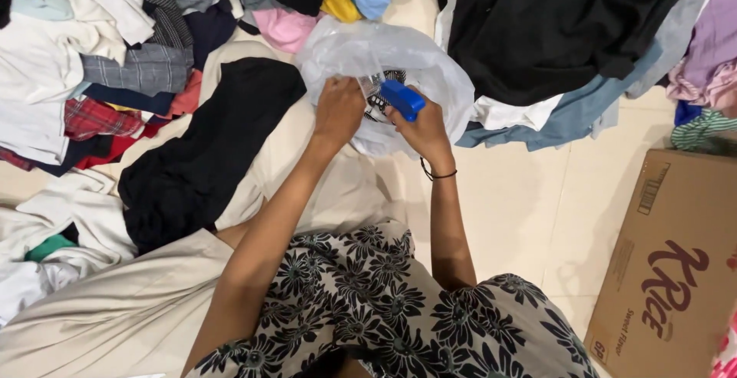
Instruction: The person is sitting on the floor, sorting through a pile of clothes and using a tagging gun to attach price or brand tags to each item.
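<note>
Hands met at upper centre of the frame: left hand (pixel 338 109) pinched a clear plastic bag (pixel 430 71) lying on the floor, right hand (pixel 424 131) gripped a blue tagging gun (pixel 402 99) against it, clothes (pixel 115 63) heaped around.

Glossy blue plastic tool (pixel 402 99), filmy translucent plastic bag (pixel 399 59), matt cardboard box (pixel 675 263).

Bright, even light; sharp, soft shadows

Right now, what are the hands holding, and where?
Right hand grips a blue tool by its lower end; left hand pinches the clear bag's edge.
</note>
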